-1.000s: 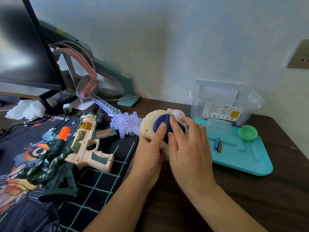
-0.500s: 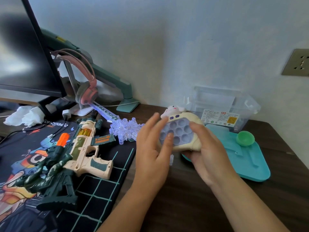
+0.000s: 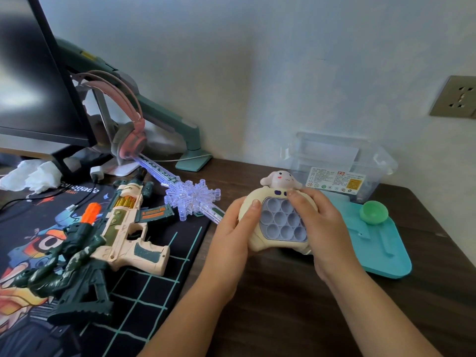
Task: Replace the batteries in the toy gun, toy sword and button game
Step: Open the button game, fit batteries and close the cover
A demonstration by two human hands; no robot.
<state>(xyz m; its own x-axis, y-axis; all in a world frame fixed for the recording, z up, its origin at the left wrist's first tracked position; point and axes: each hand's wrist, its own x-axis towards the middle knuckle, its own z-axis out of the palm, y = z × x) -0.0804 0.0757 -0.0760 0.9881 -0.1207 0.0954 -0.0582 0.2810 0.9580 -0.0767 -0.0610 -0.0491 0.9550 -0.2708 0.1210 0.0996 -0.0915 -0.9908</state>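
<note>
- A dark wooden desk fills the lower half of the scene.
- A printed mat covers the desk from seven to nine o'clock.
- The cream toy gun lies on the mat at nine o'clock from the game.
- A teal tray sits at three o'clock, and a green ball rests on its far end.
- The clear toy sword with its snowflake guard lies at ten o'clock, pointing towards the headphones.
- The button game is at the centre, bubble side up. I cannot tell if it touches the desk.
- The left hand grips its nine o'clock edge with the thumb on the rim.
- The right hand wraps its three o'clock side, with the thumb across the top bubbles.
</note>
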